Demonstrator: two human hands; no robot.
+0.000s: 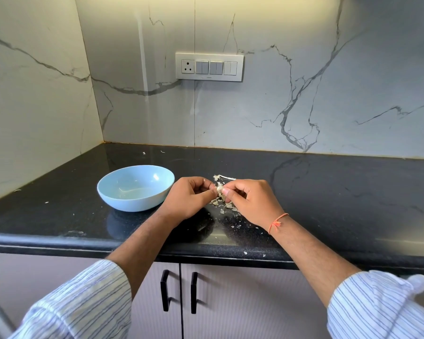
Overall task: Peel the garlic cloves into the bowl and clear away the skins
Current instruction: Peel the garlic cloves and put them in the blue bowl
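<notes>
A pale blue bowl (135,187) is set on the black counter (328,192) just left of the left hand (191,198). A small whitish garlic clove (220,187) is pinched between the left hand and the right hand (251,203). Papery skins (227,206) are scattered beneath and behind the fingers, partly hidden by the right hand.

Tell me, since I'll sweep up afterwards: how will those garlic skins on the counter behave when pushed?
The garlic skins look thin and flaky, so they are probably very light and may scatter rather than slide together. Stray bits already lie far across the black counter, suggesting they drift easily. They are likely floppy and crumbly, so pinching may break them.
</notes>
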